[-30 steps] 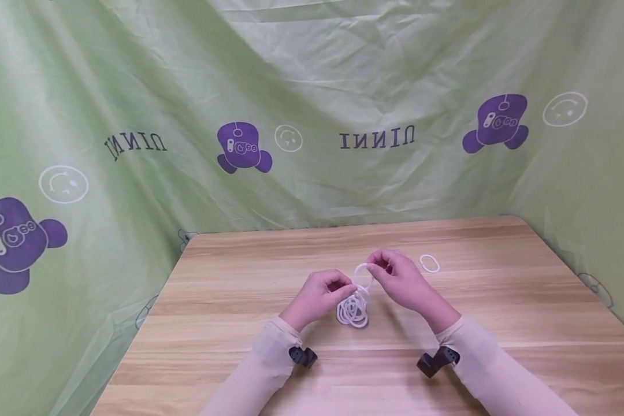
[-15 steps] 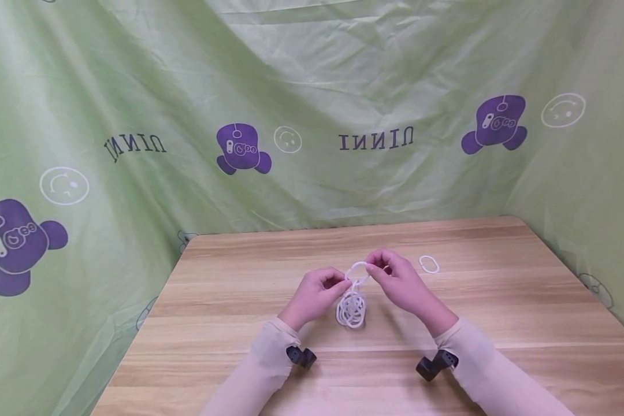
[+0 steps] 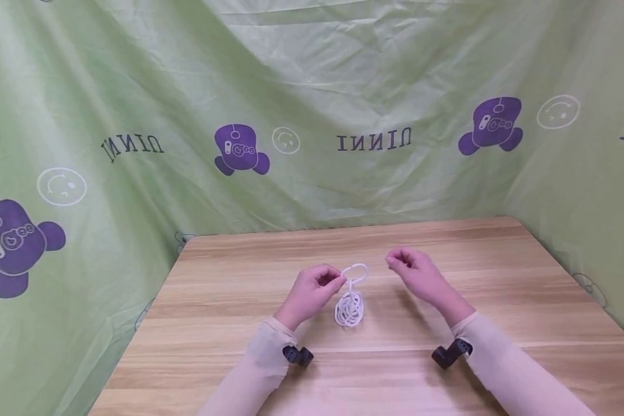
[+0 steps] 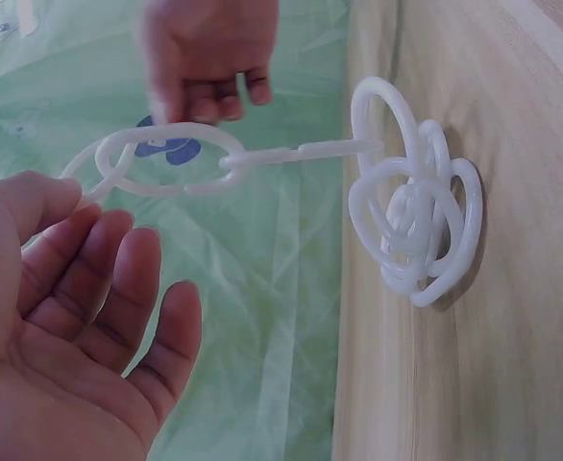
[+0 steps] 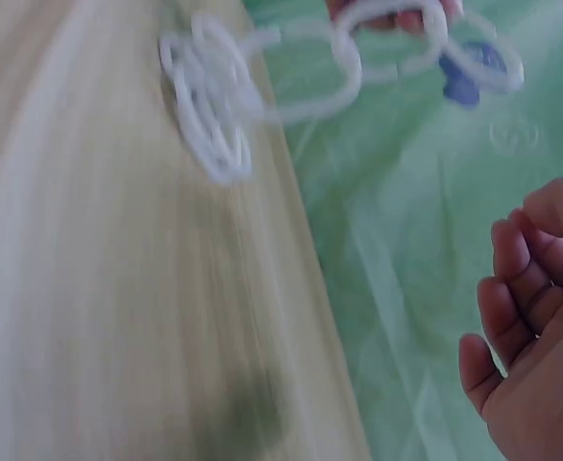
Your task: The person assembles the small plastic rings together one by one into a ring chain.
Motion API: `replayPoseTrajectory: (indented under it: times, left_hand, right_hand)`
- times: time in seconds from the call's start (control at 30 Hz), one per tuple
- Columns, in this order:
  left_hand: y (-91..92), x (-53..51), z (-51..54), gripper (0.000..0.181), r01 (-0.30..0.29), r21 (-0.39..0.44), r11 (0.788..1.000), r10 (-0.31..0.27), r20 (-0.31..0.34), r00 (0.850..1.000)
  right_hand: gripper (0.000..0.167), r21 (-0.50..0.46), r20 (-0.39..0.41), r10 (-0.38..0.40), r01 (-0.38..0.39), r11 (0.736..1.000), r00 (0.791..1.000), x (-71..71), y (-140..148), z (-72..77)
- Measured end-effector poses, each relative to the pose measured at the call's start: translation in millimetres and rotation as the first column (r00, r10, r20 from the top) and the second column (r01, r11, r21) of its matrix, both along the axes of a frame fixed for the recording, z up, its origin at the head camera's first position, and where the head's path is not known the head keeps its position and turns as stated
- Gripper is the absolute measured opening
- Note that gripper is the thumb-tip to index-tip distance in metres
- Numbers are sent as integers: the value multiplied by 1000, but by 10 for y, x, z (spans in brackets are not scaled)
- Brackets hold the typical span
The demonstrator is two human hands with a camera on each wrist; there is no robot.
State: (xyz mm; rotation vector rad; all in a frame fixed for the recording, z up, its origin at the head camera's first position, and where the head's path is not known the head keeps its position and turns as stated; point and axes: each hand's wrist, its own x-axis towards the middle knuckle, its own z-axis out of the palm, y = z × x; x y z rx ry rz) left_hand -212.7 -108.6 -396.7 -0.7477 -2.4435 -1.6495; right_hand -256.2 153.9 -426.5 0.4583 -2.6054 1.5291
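Between thumb and forefinger, my left hand (image 3: 309,293) pinches the end link of a white plastic chain (image 3: 349,311). In the left wrist view, several oval links (image 4: 171,134) rise from the table to those fingertips, and the rest of the chain is heaped on the wood. My right hand (image 3: 421,278) is raised to the right, apart from the chain. Its fingers are loosely curled (image 5: 526,288), thumb near the forefinger, with nothing visible between them. The loose white link seen earlier at the right is not visible now; the right hand covers that area.
A wood-grain table (image 3: 229,358) lies beneath both hands. Green printed cloth (image 3: 312,190) hangs behind its back edge and along the sides. Each wrist wears a small black camera (image 3: 298,356).
My right hand has let go of the chain and moved right, over the loose link's area. My left hand has moved slightly left and keeps its pinch; the upper links now hang from it.
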Motion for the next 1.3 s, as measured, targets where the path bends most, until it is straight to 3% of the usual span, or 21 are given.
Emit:
replayPoseTrajectory:
  times: [0.23,0.37,0.57,0.67,0.93,1.2,1.3]
  left_hand:
    - [2,-28,-61,5,-9,-16,1000,9,8,1000]
    - [-6,2,-14,6,16,-11,1000,-17,-11,1000]
    - [-4,21,2,6,9,-33,999,-9,-10,1000]
    - [-1,18,-2,6,7,-37,999,-7,-9,1000]
    - [8,-4,-39,5,-12,-45,999,10,-31,999]
    - [19,-19,-82,5,-18,-55,998,15,-44,999]
    - [21,-65,-158,6,-7,-64,998,5,-39,999]
  right_hand:
    - [33,184,27,-131,124,975,991,-330,459,-136]
    - [27,252,63,-149,129,959,987,-501,632,-248]
    - [21,319,86,-141,107,942,986,-682,768,-338]
    - [22,381,74,-146,107,918,986,-719,788,-339]
    - [26,549,43,-191,136,825,981,-745,805,-314]
    - [18,585,87,-202,114,803,976,-737,842,-340]
    - [15,587,109,-192,93,804,975,-727,850,-364]
